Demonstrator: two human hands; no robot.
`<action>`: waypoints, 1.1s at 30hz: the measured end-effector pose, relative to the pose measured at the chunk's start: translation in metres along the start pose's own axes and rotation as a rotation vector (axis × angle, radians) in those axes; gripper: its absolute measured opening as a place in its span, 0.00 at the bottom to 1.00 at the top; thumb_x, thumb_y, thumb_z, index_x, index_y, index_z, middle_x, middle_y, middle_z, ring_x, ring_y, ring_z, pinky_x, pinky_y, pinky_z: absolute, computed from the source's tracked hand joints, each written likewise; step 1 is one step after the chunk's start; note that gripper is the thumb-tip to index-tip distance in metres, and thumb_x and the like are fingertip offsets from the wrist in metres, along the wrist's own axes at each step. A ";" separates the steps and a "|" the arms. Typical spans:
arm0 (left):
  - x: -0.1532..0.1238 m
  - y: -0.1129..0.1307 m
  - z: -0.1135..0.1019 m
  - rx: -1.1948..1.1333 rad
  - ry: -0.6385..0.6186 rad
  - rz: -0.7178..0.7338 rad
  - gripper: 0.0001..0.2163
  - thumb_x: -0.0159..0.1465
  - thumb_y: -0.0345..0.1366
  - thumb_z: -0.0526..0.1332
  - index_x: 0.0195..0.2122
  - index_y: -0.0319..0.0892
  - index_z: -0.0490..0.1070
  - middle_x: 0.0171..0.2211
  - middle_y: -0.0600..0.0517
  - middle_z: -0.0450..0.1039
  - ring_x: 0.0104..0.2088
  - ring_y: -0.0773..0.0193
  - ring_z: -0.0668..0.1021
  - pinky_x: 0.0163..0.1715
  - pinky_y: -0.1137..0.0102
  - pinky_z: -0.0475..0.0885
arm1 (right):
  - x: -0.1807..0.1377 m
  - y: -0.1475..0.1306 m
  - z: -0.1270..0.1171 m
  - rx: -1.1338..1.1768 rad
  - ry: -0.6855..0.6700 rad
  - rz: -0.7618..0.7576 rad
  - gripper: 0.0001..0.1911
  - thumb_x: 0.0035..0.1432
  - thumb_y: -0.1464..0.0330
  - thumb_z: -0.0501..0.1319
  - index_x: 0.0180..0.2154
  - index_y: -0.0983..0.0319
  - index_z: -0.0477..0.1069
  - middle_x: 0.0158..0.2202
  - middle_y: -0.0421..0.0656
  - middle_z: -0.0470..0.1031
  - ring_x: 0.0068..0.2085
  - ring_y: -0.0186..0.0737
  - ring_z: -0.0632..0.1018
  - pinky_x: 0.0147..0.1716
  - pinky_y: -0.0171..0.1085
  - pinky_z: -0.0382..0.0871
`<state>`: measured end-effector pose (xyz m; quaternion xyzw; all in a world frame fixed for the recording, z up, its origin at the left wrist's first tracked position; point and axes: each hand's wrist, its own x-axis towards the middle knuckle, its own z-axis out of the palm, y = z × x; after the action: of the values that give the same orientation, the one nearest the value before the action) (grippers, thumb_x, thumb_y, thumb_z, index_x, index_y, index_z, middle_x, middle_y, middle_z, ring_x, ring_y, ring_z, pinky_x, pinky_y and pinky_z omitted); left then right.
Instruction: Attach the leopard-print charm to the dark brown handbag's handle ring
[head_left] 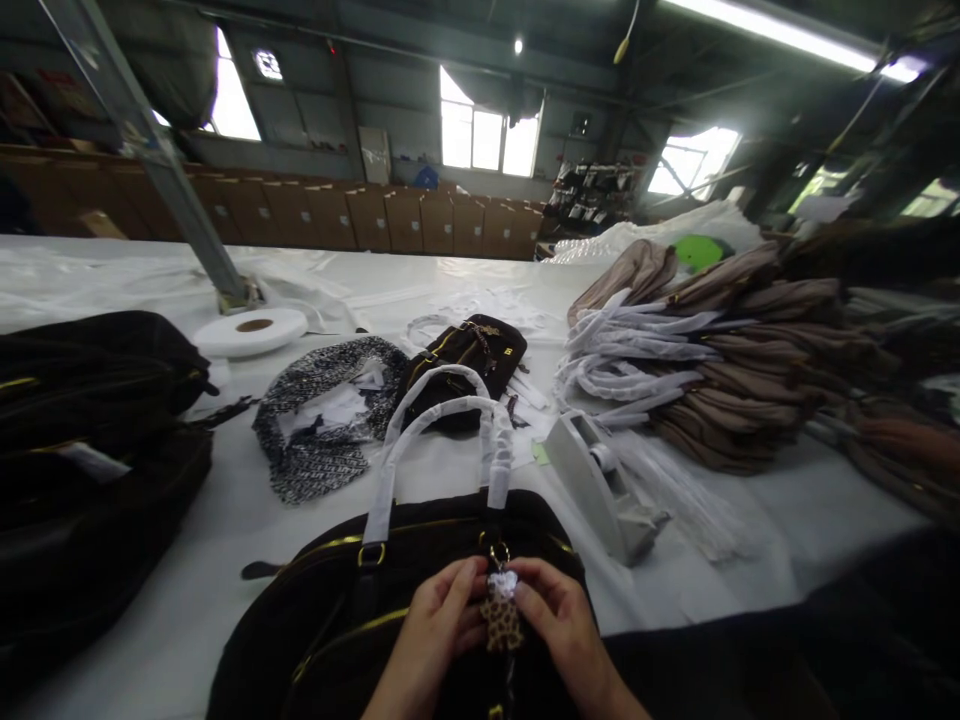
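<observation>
A dark handbag [330, 620] with gold trim and white-wrapped handles [442, 440] lies right in front of me. A leopard-print charm [501, 620] with a small white piece at its top hangs from a gold ring on the bag. My left hand [435, 625] and my right hand [559, 620] meet at the charm, and the fingers of both pinch it from either side.
More dark bags [90, 440] are stacked at the left. A white tape roll [251, 332], a patterned fabric piece [322, 420], a small dark bag [465, 365] and a tape dispenser [596, 485] lie on the white table [750, 500]. Brown wrapped-handle bags [720, 360] are piled at the right.
</observation>
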<state>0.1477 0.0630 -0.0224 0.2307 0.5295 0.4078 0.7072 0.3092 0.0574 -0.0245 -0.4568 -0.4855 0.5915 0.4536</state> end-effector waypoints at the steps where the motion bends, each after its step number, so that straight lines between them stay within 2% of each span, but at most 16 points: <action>1: 0.004 0.000 0.001 0.067 -0.010 0.036 0.21 0.55 0.49 0.64 0.42 0.38 0.74 0.37 0.44 0.78 0.36 0.55 0.79 0.36 0.66 0.73 | -0.001 0.000 0.001 -0.056 -0.018 -0.037 0.15 0.59 0.59 0.59 0.42 0.61 0.75 0.40 0.46 0.77 0.42 0.45 0.76 0.43 0.39 0.68; 4: 0.012 0.002 0.003 0.248 -0.056 0.202 0.17 0.54 0.44 0.66 0.39 0.37 0.76 0.37 0.44 0.78 0.41 0.53 0.77 0.41 0.67 0.70 | -0.003 0.001 0.002 -0.170 -0.042 -0.095 0.15 0.62 0.59 0.56 0.43 0.59 0.75 0.40 0.45 0.77 0.44 0.46 0.75 0.46 0.39 0.67; 6: 0.015 0.001 0.004 0.288 -0.064 0.247 0.15 0.53 0.41 0.67 0.37 0.36 0.77 0.37 0.44 0.78 0.42 0.52 0.76 0.44 0.66 0.69 | -0.002 0.005 0.001 -0.187 -0.027 -0.086 0.16 0.61 0.59 0.57 0.43 0.60 0.75 0.37 0.45 0.77 0.41 0.45 0.76 0.43 0.39 0.68; 8: 0.016 0.001 0.003 0.270 -0.064 0.219 0.14 0.52 0.39 0.68 0.36 0.36 0.77 0.36 0.44 0.79 0.41 0.52 0.77 0.43 0.66 0.69 | 0.000 0.009 0.000 -0.169 0.021 -0.059 0.17 0.59 0.58 0.59 0.44 0.61 0.74 0.30 0.42 0.76 0.32 0.41 0.75 0.34 0.35 0.69; 11: 0.016 -0.001 0.001 0.224 -0.079 0.178 0.13 0.51 0.37 0.68 0.36 0.35 0.77 0.36 0.44 0.79 0.40 0.53 0.77 0.43 0.66 0.69 | 0.003 0.012 -0.002 -0.123 0.069 0.003 0.19 0.57 0.58 0.61 0.46 0.63 0.70 0.21 0.37 0.70 0.22 0.32 0.69 0.22 0.31 0.62; 15: 0.014 0.001 0.002 0.145 -0.096 0.097 0.15 0.52 0.37 0.68 0.39 0.35 0.76 0.34 0.44 0.79 0.34 0.56 0.78 0.36 0.67 0.71 | 0.008 0.009 -0.002 -0.132 0.051 0.080 0.21 0.58 0.57 0.59 0.46 0.65 0.70 0.23 0.38 0.71 0.19 0.29 0.65 0.17 0.29 0.56; 18: 0.013 0.002 0.002 0.070 -0.129 0.031 0.15 0.52 0.36 0.67 0.40 0.35 0.75 0.31 0.46 0.79 0.30 0.59 0.78 0.30 0.68 0.71 | 0.009 0.006 -0.002 -0.174 0.047 0.086 0.20 0.58 0.57 0.58 0.45 0.66 0.71 0.24 0.39 0.71 0.20 0.29 0.66 0.17 0.29 0.57; 20: 0.013 0.003 0.000 0.020 -0.137 0.007 0.14 0.51 0.34 0.67 0.39 0.35 0.76 0.31 0.46 0.79 0.30 0.59 0.78 0.31 0.69 0.71 | 0.008 0.006 -0.003 -0.187 0.042 0.080 0.19 0.58 0.57 0.59 0.44 0.65 0.72 0.24 0.40 0.72 0.21 0.31 0.68 0.19 0.29 0.59; 25: 0.007 0.005 -0.003 -0.070 -0.144 -0.037 0.13 0.51 0.31 0.67 0.39 0.35 0.76 0.32 0.46 0.79 0.31 0.62 0.79 0.34 0.71 0.71 | 0.001 0.004 -0.002 -0.162 -0.004 0.047 0.18 0.56 0.59 0.61 0.43 0.65 0.74 0.30 0.44 0.76 0.32 0.39 0.74 0.32 0.35 0.68; 29: 0.002 0.009 0.000 -0.094 -0.128 -0.037 0.11 0.50 0.30 0.67 0.36 0.36 0.77 0.32 0.46 0.79 0.32 0.60 0.79 0.34 0.71 0.71 | -0.003 -0.002 0.005 -0.297 0.024 0.070 0.16 0.54 0.62 0.63 0.42 0.64 0.75 0.28 0.42 0.75 0.28 0.37 0.73 0.28 0.34 0.66; 33: -0.002 0.011 0.000 -0.111 -0.141 -0.059 0.12 0.49 0.32 0.68 0.35 0.36 0.76 0.29 0.46 0.78 0.26 0.61 0.78 0.29 0.69 0.72 | -0.004 -0.010 0.010 -0.357 0.021 0.078 0.12 0.55 0.65 0.60 0.39 0.64 0.76 0.27 0.41 0.74 0.27 0.36 0.72 0.27 0.33 0.66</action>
<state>0.1439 0.0676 -0.0127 0.2034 0.4617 0.3982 0.7661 0.3009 0.0532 -0.0131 -0.5548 -0.5598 0.5082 0.3472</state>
